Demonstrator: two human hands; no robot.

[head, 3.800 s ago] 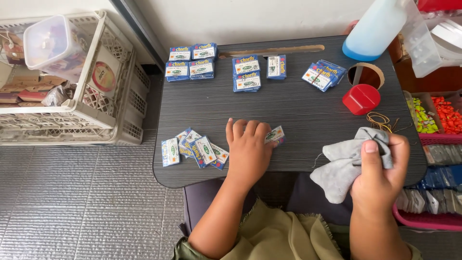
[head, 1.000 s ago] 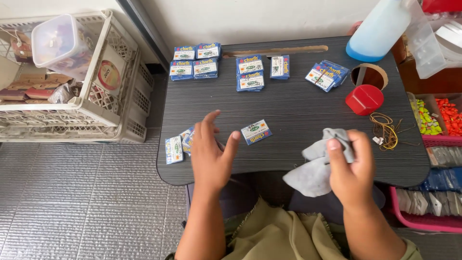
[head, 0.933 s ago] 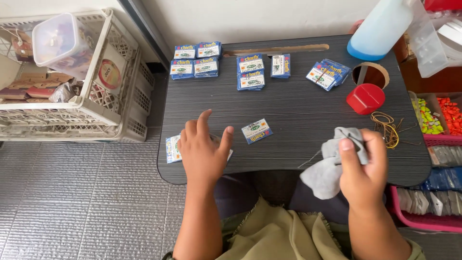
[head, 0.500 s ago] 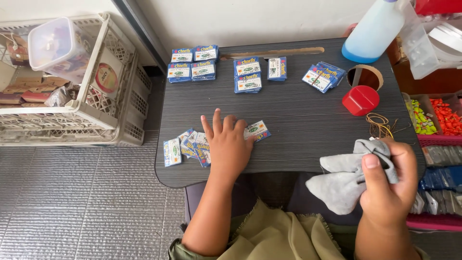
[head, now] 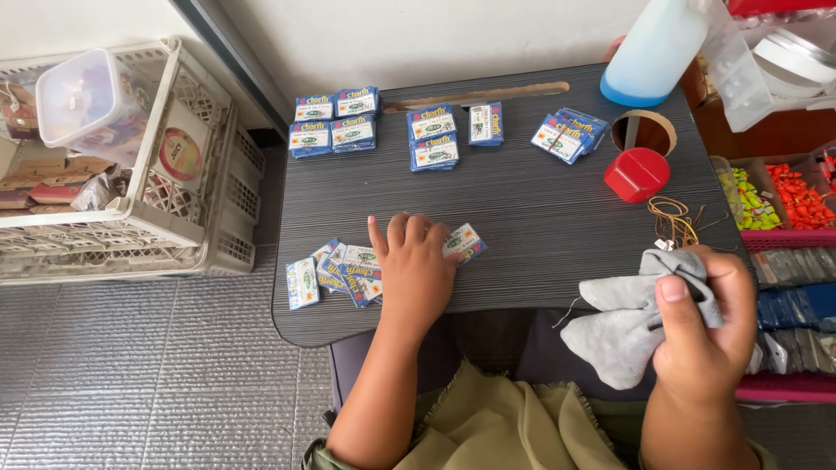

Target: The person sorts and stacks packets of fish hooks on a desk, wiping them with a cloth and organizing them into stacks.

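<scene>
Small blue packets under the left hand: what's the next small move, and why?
Probably close the left hand on the single packet at its fingertips and slide it to the loose pile of packets beside the thumb. It lies apart from them, and the right hand is occupied holding the grey cloth.

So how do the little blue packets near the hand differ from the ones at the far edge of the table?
The near packets lie fanned out and overlapping, askew; the far packets sit in neat, squared stacks. The left hand rests beside the near ones and on a single packet; nothing touches the far ones. Both are small blue-and-white packets.
</scene>
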